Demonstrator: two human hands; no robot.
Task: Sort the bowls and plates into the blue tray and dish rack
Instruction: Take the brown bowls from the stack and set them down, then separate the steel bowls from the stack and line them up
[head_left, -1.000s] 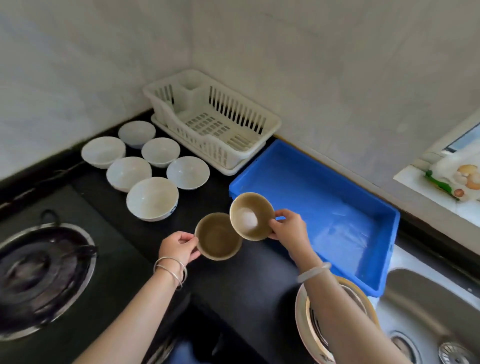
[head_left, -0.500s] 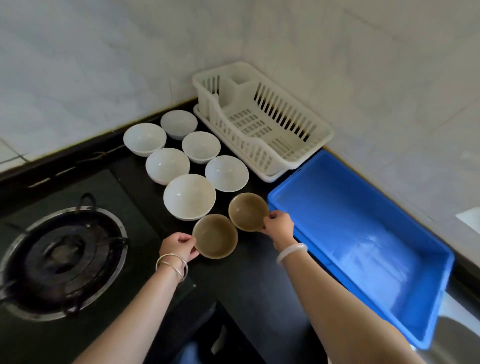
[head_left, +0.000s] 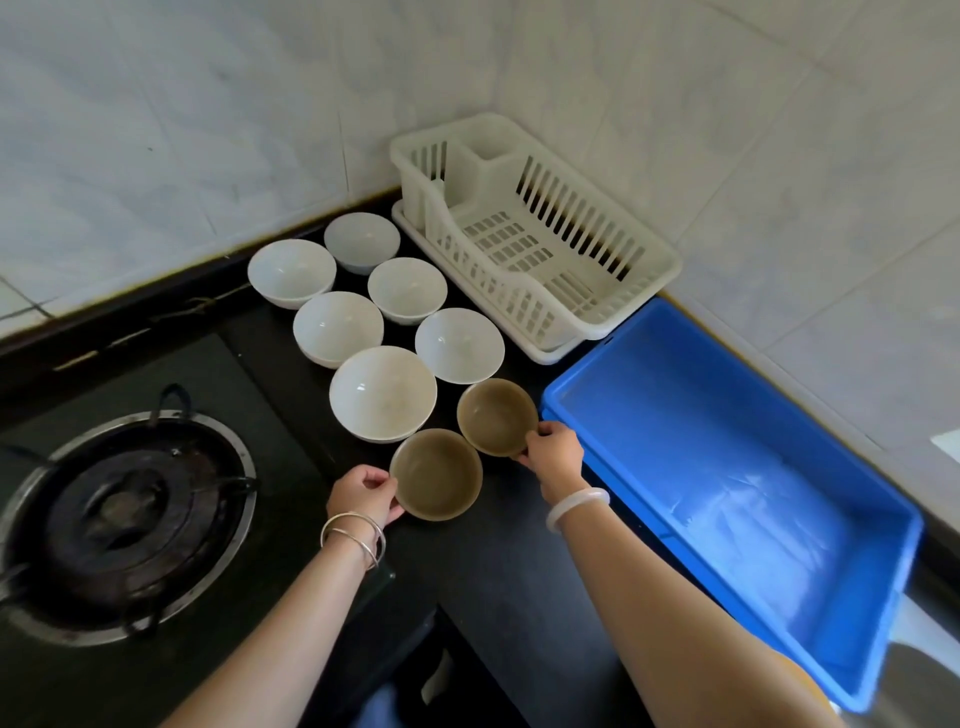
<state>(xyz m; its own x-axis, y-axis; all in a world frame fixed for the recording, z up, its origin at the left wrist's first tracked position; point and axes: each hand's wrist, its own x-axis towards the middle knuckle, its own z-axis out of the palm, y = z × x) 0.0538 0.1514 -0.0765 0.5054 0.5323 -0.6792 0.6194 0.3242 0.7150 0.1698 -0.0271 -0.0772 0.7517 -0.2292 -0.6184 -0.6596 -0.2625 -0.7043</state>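
Brown in colour, the upper bowl (head_left: 496, 415) now sits level and low at centre frame, just beside the lower bowl (head_left: 436, 475); one second earlier it was raised and tilted. The right hand (head_left: 556, 454) pinches the upper bowl's rim, next to the blue tray (head_left: 675, 415). The left hand (head_left: 363, 493) grasps the lower bowl's rim. Both bowls lie just below the white bowls (head_left: 383, 392), with the dish rack (head_left: 519, 249) at upper centre.
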